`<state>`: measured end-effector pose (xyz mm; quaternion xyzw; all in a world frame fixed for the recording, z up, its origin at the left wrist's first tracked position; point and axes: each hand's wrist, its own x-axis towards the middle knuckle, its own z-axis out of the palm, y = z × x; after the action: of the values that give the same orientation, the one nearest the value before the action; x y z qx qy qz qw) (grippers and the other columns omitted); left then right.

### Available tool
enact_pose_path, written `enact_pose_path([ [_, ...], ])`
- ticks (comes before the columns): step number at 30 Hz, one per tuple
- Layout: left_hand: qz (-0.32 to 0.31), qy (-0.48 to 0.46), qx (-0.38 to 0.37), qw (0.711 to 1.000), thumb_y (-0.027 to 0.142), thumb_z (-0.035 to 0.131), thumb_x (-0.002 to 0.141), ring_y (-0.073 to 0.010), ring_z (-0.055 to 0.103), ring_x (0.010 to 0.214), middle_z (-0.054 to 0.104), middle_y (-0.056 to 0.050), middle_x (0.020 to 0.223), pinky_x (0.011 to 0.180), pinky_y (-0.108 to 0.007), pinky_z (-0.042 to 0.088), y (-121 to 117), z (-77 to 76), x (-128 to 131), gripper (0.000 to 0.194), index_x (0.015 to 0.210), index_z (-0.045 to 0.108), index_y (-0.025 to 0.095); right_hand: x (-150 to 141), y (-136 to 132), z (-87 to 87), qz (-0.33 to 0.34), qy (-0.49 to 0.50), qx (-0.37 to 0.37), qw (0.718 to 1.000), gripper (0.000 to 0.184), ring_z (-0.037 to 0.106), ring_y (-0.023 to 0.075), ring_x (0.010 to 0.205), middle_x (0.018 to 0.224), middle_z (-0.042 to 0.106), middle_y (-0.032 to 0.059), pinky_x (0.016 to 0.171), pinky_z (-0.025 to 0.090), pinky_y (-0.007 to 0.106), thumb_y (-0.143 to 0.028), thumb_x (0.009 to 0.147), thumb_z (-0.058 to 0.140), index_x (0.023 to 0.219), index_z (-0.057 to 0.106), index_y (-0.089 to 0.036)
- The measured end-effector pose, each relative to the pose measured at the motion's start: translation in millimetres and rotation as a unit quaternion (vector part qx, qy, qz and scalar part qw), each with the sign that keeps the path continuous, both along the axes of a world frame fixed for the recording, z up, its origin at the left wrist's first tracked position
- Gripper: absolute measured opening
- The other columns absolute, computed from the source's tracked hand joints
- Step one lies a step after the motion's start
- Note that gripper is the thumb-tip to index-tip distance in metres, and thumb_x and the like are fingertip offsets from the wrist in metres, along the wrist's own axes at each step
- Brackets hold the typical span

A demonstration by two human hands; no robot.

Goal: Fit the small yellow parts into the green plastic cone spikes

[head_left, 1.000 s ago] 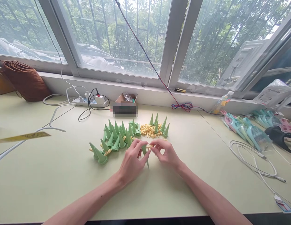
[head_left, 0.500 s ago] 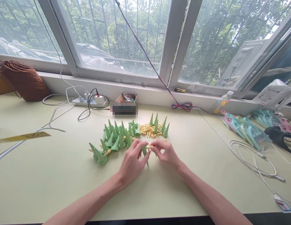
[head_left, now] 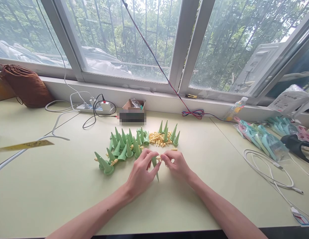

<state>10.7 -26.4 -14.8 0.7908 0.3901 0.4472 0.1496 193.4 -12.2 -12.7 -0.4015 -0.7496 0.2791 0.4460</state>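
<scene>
Between the thumb and fingers of my left hand [head_left: 143, 168] is a green plastic cone spike [head_left: 155, 165], its tip pointing down toward me. My right hand [head_left: 176, 163] pinches a small cream plastic valve piece [head_left: 158, 158] against the wide end of that spike; my fingertips partly cover where they meet. Beyond my hands lies a pile of cream valve pieces [head_left: 159, 138], with several green spikes [head_left: 176, 132] standing around its right side. A larger cluster of green spikes [head_left: 122, 141] is to the left, some with cream pieces attached.
A small cardboard box [head_left: 134, 105] and a power strip [head_left: 93, 107] with cables sit by the window sill. On the right are a plastic bottle [head_left: 236, 109], bagged pastel clips [head_left: 265, 139] and a coiled white cable [head_left: 264, 166]. A brown drawstring bag [head_left: 26, 86] stands far left.
Both hands stay almost in place. The spike and the cream piece have shifted slightly, and my right fingers have turned a little around the piece.
</scene>
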Motion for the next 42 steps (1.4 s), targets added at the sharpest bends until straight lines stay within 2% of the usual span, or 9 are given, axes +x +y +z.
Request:
enact_pose_path([
  [4,0.002,-0.001,0.003,1.000,0.018,0.060,0.090,-0.0068,0.048,0.057,0.055,0.000,0.093,0.055,-0.023,0.046,0.7,1.1,0.3,0.017,0.107,0.058,0.023,-0.2,-0.3,-0.1,0.001,-0.003,-0.007,1.000,0.045,0.050,0.0130,0.052,0.057,0.056,0.0007,0.052,0.041,0.027,-0.046,0.101,0.046,0.069,0.062,-0.018],
  [8,0.010,-0.002,-0.002,1.000,0.020,0.059,0.091,-0.0070,0.049,0.057,0.055,0.000,0.093,0.055,-0.023,0.046,1.6,1.6,0.3,0.016,0.107,0.058,0.023,-1.1,-3.2,3.0,0.013,0.017,-0.014,1.000,0.025,0.056,0.0141,0.060,0.069,0.062,0.0016,0.056,0.046,0.027,-0.041,0.097,0.055,0.092,0.065,-0.019],
  [10,0.013,-0.002,-0.004,1.000,0.020,0.059,0.092,-0.0071,0.049,0.057,0.055,0.000,0.094,0.056,-0.023,0.046,1.6,1.4,0.1,0.016,0.107,0.058,0.023,-1.3,-4.7,4.4,0.020,0.020,-0.014,0.999,0.019,0.058,0.0144,0.062,0.074,0.064,0.0024,0.057,0.047,0.027,-0.037,0.095,0.058,0.096,0.064,-0.019],
  [14,0.012,0.001,-0.005,1.000,0.020,0.059,0.092,-0.0071,0.048,0.058,0.054,0.000,0.094,0.056,-0.023,0.045,1.0,0.2,-0.5,0.016,0.107,0.058,0.023,-0.9,-4.6,3.5,0.030,0.011,-0.012,0.999,0.019,0.059,0.0145,0.064,0.077,0.066,0.0036,0.057,0.046,0.027,-0.035,0.097,0.055,0.091,0.063,-0.019],
  [21,0.001,0.009,-0.007,1.000,0.017,0.059,0.090,-0.0078,0.049,0.059,0.055,-0.001,0.093,0.057,-0.023,0.046,0.4,-0.5,0.4,0.018,0.107,0.058,0.023,0.6,0.2,-4.7,0.010,-0.019,-0.023,1.000,0.044,0.049,0.0123,0.053,0.058,0.055,0.0000,0.052,0.040,0.027,-0.043,0.102,0.044,0.067,0.056,-0.018],
  [29,0.010,0.001,-0.004,1.000,0.019,0.059,0.091,-0.0075,0.050,0.060,0.056,-0.001,0.095,0.056,-0.023,0.047,2.6,-0.2,-0.3,0.018,0.108,0.057,0.024,-1.4,-4.4,-0.2,0.024,0.001,-0.021,0.999,0.020,0.056,0.0145,0.061,0.073,0.062,0.0019,0.055,0.046,0.027,-0.038,0.097,0.056,0.096,0.062,-0.020],
  [33,0.008,0.003,-0.005,1.000,0.019,0.059,0.091,-0.0073,0.050,0.059,0.055,0.000,0.094,0.056,-0.022,0.046,2.1,-0.3,0.0,0.017,0.107,0.057,0.024,-1.3,-3.5,-0.1,0.028,-0.001,-0.023,0.999,0.023,0.057,0.0145,0.062,0.074,0.064,0.0029,0.055,0.046,0.027,-0.039,0.098,0.052,0.092,0.062,-0.019],
  [38,0.002,0.007,-0.005,1.000,0.016,0.059,0.089,-0.0075,0.051,0.060,0.055,0.000,0.094,0.056,-0.022,0.047,1.4,0.0,0.1,0.019,0.107,0.057,0.024,-0.1,-0.9,-2.7,0.023,-0.019,-0.029,0.999,0.039,0.050,0.0126,0.054,0.061,0.056,0.0002,0.052,0.040,0.027,-0.040,0.102,0.044,0.072,0.057,-0.019],
  [42,0.002,0.004,-0.004,1.000,0.017,0.059,0.090,-0.0076,0.051,0.060,0.055,-0.001,0.095,0.055,-0.022,0.047,2.0,0.6,-0.6,0.020,0.109,0.057,0.024,-0.2,-2.3,-2.1,0.019,-0.011,-0.029,0.999,0.028,0.052,0.0133,0.057,0.065,0.058,0.0003,0.053,0.042,0.027,-0.040,0.100,0.049,0.085,0.061,-0.019],
])
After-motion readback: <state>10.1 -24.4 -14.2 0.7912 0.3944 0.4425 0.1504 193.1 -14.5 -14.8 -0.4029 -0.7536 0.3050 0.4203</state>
